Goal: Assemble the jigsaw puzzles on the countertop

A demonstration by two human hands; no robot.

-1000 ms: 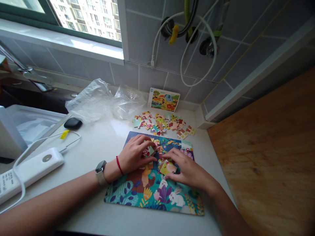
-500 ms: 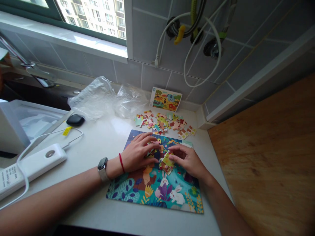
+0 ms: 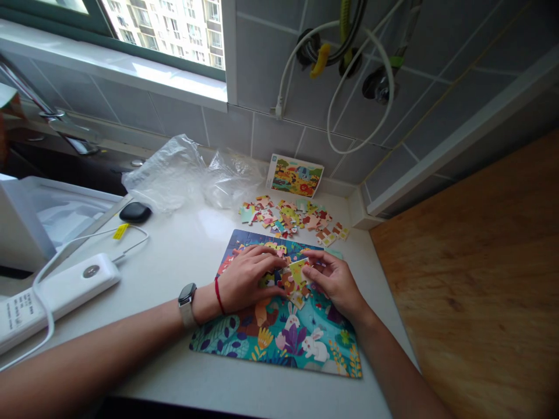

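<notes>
Okay — right hand pinching yellow puzzle piece; left hand half-curled over board, grip unclear. White counter — window at board's 11 o'clock, wooden panel at 3.

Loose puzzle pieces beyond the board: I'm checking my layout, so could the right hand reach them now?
Probably yes: nothing visible blocks the way from the right hand to the loose pieces, though the yellow piece in its fingers might hamper grasping.

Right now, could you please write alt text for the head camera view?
A person's right hand pinches a yellow puzzle piece above a rabbit-printed board, over which the left hand spreads. Loose pieces lie behind the board, before a propped-up animal picture.
</notes>
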